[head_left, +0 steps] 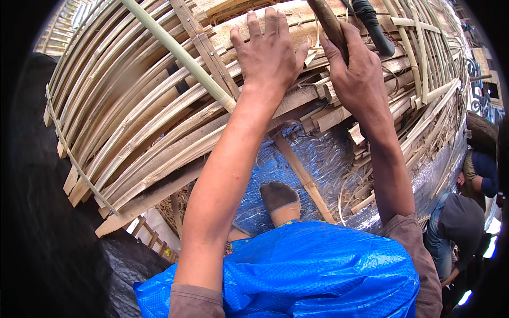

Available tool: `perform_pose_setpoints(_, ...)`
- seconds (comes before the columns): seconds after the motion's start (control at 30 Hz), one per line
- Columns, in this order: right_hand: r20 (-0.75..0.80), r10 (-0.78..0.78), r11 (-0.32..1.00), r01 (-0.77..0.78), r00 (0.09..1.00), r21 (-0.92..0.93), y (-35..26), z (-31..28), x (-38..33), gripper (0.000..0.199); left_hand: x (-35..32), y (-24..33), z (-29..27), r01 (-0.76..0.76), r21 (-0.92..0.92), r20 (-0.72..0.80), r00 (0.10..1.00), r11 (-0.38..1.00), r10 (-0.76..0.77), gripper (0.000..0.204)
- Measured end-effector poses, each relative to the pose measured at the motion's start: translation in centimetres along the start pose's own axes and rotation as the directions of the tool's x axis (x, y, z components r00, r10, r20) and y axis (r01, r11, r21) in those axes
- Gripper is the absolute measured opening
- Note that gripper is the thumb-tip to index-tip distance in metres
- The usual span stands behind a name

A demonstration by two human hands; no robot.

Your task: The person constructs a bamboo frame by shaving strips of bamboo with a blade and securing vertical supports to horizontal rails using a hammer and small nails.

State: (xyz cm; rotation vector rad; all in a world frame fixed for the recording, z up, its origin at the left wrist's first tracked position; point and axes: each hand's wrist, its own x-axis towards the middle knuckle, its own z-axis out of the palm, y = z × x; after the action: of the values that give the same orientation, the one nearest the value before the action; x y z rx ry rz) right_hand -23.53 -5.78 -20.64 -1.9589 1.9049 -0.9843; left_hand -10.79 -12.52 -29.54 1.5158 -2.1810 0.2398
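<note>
Our right hand [358,74] grips a wooden tool handle [330,24] at top centre, its axis running up-left. Left hand [269,50] lies flat, fingers spread, holding nothing, on the bamboo slats [159,122] just left of it.

Silver foil sheet [323,159], bamboo slat frame [148,122] on it

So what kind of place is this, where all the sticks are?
Probably an outdoor bamboo workshop or building site. The left hand presses flat on a big curved frame of split bamboo slats, the right hand has a wooden-handled tool in its grip, and blue tarp lies under the frame.
</note>
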Motion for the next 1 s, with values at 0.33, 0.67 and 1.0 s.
perform_pose_setpoints(0.33,0.03,0.011,1.0,-0.01,0.999,-0.028,0.2,0.1,0.0,0.023,-0.4,0.0,0.4,-0.005,-0.023,-0.045,0.999,1.0,0.003,0.074)
perform_pose_setpoints(0.67,0.049,0.001,0.996,0.004,0.999,-0.095,0.7,0.8,-0.4,0.023,-0.3,0.2,0.3,-0.003,-0.013,-0.065,0.998,1.0,0.002,0.074)
perform_pose_setpoints(1.0,0.052,0.009,0.997,-0.006,0.999,-0.072,0.5,0.7,-0.1,0.025,-0.2,0.3,0.1,0.015,-0.062,-0.015,1.0,0.998,-0.016,0.073)
